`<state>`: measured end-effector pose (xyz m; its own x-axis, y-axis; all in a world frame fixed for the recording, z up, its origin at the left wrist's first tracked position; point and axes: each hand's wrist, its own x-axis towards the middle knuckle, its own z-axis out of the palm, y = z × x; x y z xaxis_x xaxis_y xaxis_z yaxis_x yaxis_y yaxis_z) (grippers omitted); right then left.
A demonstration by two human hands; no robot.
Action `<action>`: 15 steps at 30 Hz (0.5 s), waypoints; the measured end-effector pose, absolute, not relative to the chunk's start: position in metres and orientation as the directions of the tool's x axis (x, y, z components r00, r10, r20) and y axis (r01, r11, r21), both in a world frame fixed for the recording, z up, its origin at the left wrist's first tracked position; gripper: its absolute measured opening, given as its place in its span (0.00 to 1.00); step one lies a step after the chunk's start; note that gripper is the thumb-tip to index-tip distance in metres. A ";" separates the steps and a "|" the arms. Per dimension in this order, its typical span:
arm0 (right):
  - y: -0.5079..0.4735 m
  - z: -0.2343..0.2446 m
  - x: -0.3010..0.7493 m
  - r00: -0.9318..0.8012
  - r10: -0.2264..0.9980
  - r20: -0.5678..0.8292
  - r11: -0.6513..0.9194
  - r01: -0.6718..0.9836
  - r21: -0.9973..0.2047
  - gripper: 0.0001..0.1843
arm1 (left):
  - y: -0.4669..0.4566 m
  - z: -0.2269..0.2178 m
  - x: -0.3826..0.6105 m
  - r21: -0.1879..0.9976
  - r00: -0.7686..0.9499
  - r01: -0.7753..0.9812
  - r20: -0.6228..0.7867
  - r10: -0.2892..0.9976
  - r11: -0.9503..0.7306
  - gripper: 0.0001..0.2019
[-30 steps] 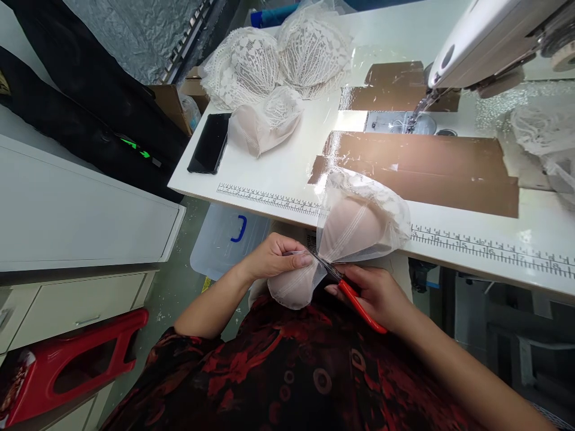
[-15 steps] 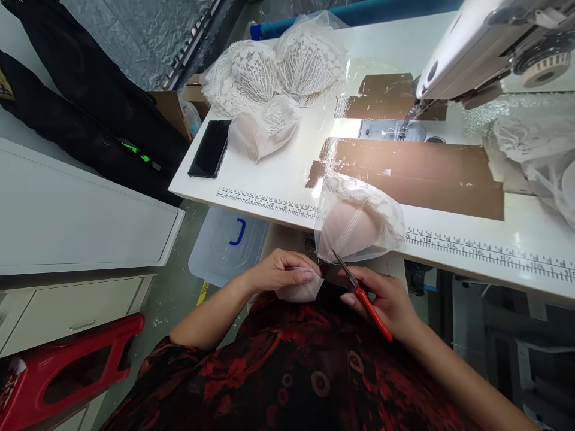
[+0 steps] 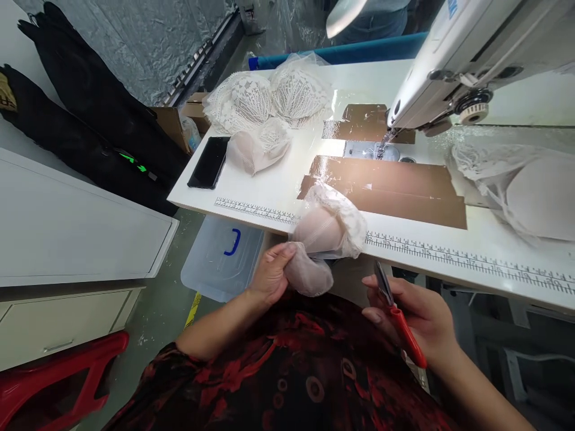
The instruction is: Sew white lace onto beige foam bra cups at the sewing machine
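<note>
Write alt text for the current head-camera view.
The left hand pinches a pale bra cup beside a white table, while the right hand holds red-handled scissors apart from it. On the table lie white lace bra cups and a black phone, with a sewing machine at right.

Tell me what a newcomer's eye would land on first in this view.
The red-handled scissors stand out first, held in the right hand just off the near edge of the white table. Next comes the pale padded lace piece, gripped by the left hand at that edge. Behind, white lace cups lie back left, and a sewing machine looms upper right.
</note>
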<state>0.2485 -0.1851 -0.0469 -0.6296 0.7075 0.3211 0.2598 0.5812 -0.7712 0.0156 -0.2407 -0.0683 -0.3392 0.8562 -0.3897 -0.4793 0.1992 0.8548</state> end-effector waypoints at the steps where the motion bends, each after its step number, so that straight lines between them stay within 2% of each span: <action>1: -0.185 -0.043 0.250 -0.626 0.708 0.327 0.585 0.259 -0.769 0.16 | -0.241 -0.061 0.003 0.908 -0.339 -0.384 -0.308 0.889 0.168 0.19; 2: -0.185 -0.038 0.252 -0.622 0.706 0.338 0.585 0.245 -0.773 0.18 | -0.242 -0.051 -0.009 0.954 -0.304 -0.274 -0.205 0.930 0.120 0.17; 3: -0.185 -0.033 0.252 -0.623 0.701 0.347 0.584 0.223 -0.780 0.19 | -0.242 -0.040 -0.020 0.990 -0.178 -0.122 -0.095 0.979 0.074 0.15; 5: -0.183 -0.022 0.249 -0.636 0.683 0.360 0.579 0.171 -0.797 0.25 | -0.240 -0.014 -0.037 0.988 0.221 0.142 0.026 0.975 -0.059 0.10; 6: -0.182 -0.018 0.246 -0.657 0.663 0.359 0.577 0.143 -0.804 0.27 | -0.239 -0.002 -0.041 0.971 0.416 0.216 0.004 0.909 -0.103 0.09; 8: -0.179 -0.012 0.234 -0.726 0.605 0.329 0.564 0.099 -0.820 0.28 | -0.234 0.015 -0.040 0.943 0.623 0.282 -0.040 0.781 -0.177 0.09; 10: -0.176 -0.012 0.220 -0.812 0.529 0.244 0.518 0.081 -0.852 0.23 | -0.229 0.021 -0.033 0.932 0.683 0.287 -0.038 0.729 -0.221 0.08; 12: -0.175 -0.018 0.208 -0.863 0.490 0.124 0.412 0.104 -0.905 0.16 | -0.227 0.017 -0.025 0.931 0.672 0.273 -0.003 0.741 -0.243 0.08; 15: -0.178 -0.033 0.200 -0.830 0.557 0.025 0.247 0.136 -0.959 0.10 | -0.227 0.003 -0.019 0.938 0.604 0.275 0.004 0.797 -0.212 0.10</action>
<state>0.1996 -0.1785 -0.0327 -0.8301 0.5570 0.0254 0.1362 0.2467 -0.9595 -0.0188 -0.2273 0.0027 0.6037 0.7972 0.0035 0.2747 -0.2122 0.9378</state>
